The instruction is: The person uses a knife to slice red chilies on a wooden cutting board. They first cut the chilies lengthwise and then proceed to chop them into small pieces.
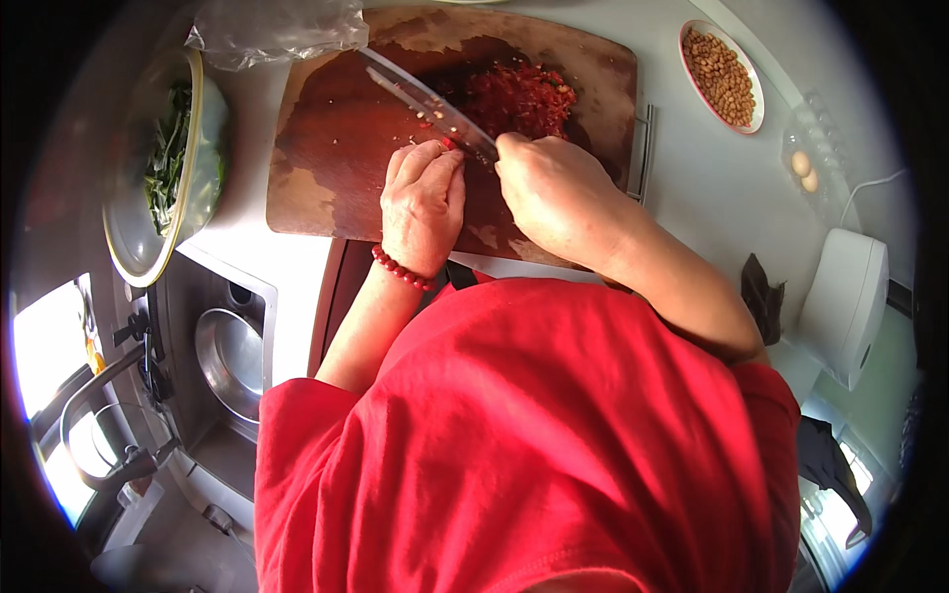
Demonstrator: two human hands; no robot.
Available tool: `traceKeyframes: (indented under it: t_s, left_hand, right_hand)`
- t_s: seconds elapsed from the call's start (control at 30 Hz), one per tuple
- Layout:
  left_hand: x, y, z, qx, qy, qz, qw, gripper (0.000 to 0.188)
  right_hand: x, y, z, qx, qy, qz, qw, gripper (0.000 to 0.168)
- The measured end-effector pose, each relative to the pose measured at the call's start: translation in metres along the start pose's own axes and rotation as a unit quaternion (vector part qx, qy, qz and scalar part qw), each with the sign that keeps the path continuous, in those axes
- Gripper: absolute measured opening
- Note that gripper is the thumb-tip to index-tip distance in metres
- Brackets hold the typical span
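Observation:
My right hand [552,189] is closed round the handle of a kitchen knife [430,100], whose blade slants up and to the left over a wooden cutting board [319,148]. Against the board, my left hand [422,193] presses a small piece of red pepper [448,143] under its fingertips, close beside the blade. A red bead bracelet circles the left wrist. Chopped red pepper [526,96] lies heaped on the board behind the knife, and pale seeds are scattered near the blade. The knife's handle is hidden in the right hand.
A clear plastic bag [282,33] overlaps the board's far left corner. Left stands a glass bowl [196,148] with green leaves, above a sink holding a metal basin [230,363]. To the right are a dish [758,111] of light-brown pieces, two eggs [804,170] and a white appliance [845,296].

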State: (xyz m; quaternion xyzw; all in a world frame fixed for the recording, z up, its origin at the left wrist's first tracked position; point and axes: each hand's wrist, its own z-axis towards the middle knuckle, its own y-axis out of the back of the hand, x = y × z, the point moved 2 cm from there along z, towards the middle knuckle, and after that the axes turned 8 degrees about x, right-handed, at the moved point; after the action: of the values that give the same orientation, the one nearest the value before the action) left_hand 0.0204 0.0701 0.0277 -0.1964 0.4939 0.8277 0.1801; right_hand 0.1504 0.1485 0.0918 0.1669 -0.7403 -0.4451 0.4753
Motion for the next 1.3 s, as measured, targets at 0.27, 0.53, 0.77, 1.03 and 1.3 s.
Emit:
traceKeyframes:
  t_s: [0.27,0.53,0.77,1.03,1.3]
  left_hand:
    - [0.002,0.001,0.000,0.003,0.040,-0.045,0.998,0.012]
    - [0.002,0.000,0.000,0.014,0.045,-0.032,0.998,0.013]
    - [0.003,0.000,0.002,-0.009,0.041,-0.055,0.998,0.015]
    - [0.001,0.000,0.000,0.016,0.059,-0.039,0.997,0.012]
    - [-0.002,0.003,-0.003,0.003,0.022,-0.001,1.000,0.019]
  right_hand:
    - [0.013,0.008,-0.022,0.027,-0.009,-0.034,0.999,0.009]
    - [0.015,0.004,-0.003,0.040,0.031,-0.028,0.998,0.005]
    - [0.003,-0.001,-0.010,0.004,0.003,-0.029,1.000,0.008]
    - [0.012,0.005,-0.010,0.054,0.040,-0.007,0.998,0.005]
    - [0.002,0.000,-0.001,0.024,-0.028,0.001,0.999,0.007]
